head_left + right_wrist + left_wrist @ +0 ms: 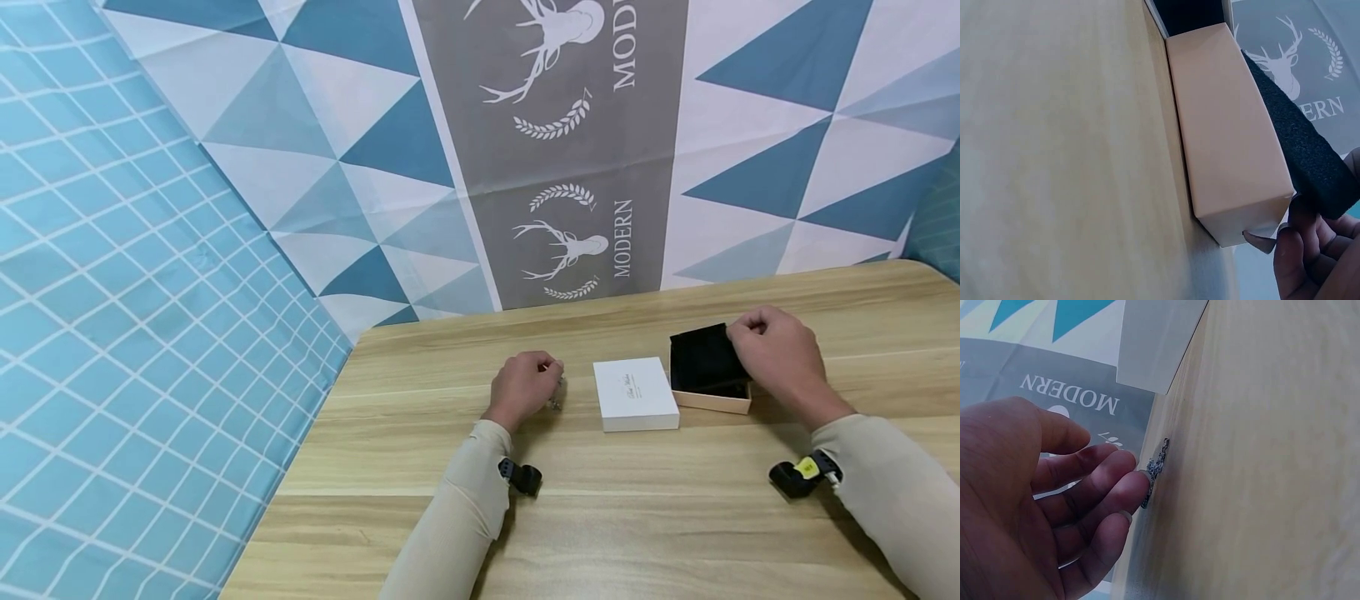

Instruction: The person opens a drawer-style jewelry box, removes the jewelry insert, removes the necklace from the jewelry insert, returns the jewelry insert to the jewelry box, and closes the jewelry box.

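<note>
A small silver chain (1155, 469) lies on the table, right beside the fingertips of my left hand (525, 385). In the left wrist view those fingers are loosely curled, with the thumb apart from them; the chain lies outside the hand. My right hand (783, 354) pinches the edge of a black foam pad (703, 357), which tilts up out of a peach-sided open box (711, 402). From the right wrist, the foam pad (1310, 156) shows between thumb and fingers, raised above the box wall (1229, 125). Part of the box's dark inside is hidden by the pad.
Just left of the open box sits a white lid (636, 394) with small print on top. The wooden table (600, 517) meets a patterned cloth wall (555, 150) at the back and a blue gridded cloth (150, 333) on the left.
</note>
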### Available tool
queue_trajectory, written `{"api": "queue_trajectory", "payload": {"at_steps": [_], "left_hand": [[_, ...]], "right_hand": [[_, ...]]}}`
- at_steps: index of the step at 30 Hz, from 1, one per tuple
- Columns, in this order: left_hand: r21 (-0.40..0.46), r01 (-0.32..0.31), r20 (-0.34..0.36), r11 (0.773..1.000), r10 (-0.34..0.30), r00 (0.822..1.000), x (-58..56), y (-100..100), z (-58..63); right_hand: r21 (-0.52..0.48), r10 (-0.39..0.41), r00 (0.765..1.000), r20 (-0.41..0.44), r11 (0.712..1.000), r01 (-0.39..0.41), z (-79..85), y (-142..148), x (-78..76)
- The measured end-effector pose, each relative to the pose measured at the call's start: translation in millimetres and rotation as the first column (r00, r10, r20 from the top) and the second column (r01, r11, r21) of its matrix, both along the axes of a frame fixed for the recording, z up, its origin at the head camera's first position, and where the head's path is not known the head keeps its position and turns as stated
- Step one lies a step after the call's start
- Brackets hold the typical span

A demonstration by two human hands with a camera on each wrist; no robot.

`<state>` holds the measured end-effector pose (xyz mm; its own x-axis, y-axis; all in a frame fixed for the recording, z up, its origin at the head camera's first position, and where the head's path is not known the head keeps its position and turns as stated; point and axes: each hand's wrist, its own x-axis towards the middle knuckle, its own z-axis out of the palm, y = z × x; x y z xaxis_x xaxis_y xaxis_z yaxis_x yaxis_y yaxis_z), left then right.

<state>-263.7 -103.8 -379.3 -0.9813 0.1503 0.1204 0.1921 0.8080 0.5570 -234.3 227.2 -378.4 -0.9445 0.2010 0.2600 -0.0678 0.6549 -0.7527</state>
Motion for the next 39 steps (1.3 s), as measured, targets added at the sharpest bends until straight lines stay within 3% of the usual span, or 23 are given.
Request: {"api": "queue_trajectory", "payload": {"at_steps": [39], "left_hand": [[0.023, 0.001, 0.023, 1.0, -0.002, 1.0, 1.1, 0.6, 2.3]], "right_hand": [[0.084, -0.024, 0.999, 0.038, 0.996, 0.021, -0.5, 3.2, -1.2]]}}
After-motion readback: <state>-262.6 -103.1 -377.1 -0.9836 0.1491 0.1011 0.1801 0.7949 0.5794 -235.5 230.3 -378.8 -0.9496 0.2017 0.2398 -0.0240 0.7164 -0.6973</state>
